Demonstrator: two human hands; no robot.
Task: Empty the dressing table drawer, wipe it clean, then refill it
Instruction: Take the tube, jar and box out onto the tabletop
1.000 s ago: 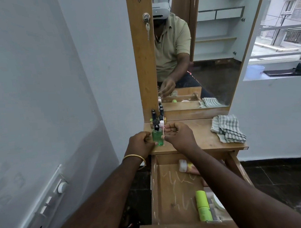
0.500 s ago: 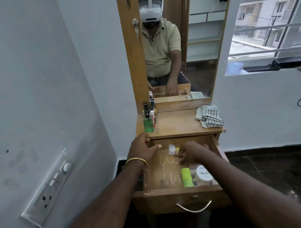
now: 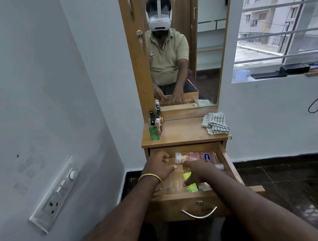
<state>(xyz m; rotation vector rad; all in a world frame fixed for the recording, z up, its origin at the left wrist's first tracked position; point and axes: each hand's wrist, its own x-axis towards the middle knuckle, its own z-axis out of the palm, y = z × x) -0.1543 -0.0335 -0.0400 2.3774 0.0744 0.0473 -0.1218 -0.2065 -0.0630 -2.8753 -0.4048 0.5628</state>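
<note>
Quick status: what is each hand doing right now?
Left hand: fingers curled inside the drawer; whether it holds anything cannot be told.
Right hand: open, fingers spread over the yellow-green tube.

A wooden dressing table [image 3: 186, 135] stands against the wall with its drawer [image 3: 189, 201] pulled open. On the tabletop, a green bottle [image 3: 154, 132] stands at the back left, in front of a cluster of small dark and white bottles [image 3: 156, 118]. A checked cloth [image 3: 215, 123] lies crumpled at the back right, well apart from them.
</note>
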